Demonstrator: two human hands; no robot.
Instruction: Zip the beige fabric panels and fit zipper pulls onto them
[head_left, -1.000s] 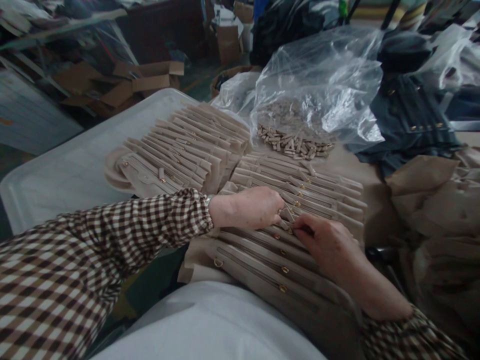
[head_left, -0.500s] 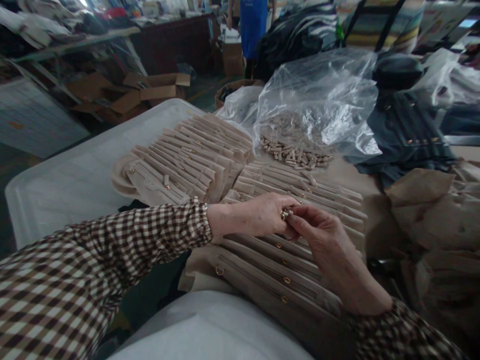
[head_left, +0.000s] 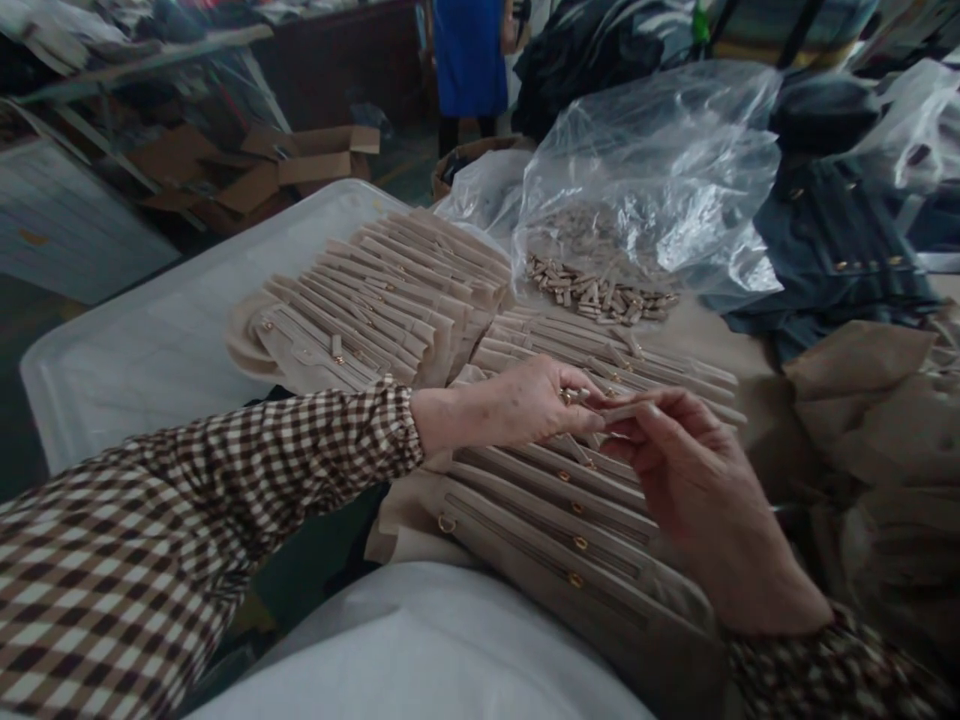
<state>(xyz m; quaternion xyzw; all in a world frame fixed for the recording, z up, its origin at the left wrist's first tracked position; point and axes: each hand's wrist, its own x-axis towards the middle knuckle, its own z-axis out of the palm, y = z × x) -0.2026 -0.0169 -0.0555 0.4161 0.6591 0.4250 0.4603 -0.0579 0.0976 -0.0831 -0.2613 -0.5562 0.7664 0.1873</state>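
My left hand is closed around a few small beige zipper pulls with gold-coloured ends. Right beside it, my right hand pinches one flat beige zipper pull between thumb and fingertips. The two hands' fingertips meet or nearly meet at that piece. Below them lie overlapping beige zippered panels, with gold zipper sliders showing along the zips. A second row of such panels fans out at the far left, and one there carries a beige pull.
Behind the hands, a clear plastic bag spills loose zipper pulls. Beige fabric pieces are heaped at right, near dark zippered pieces. A white table bears the panels. Cardboard boxes and a person in a blue apron are beyond.
My right hand has moved a little right, away from my left hand, and a zipper pull now shows stretched flat in its pinch. My left hand still holds its bunch.
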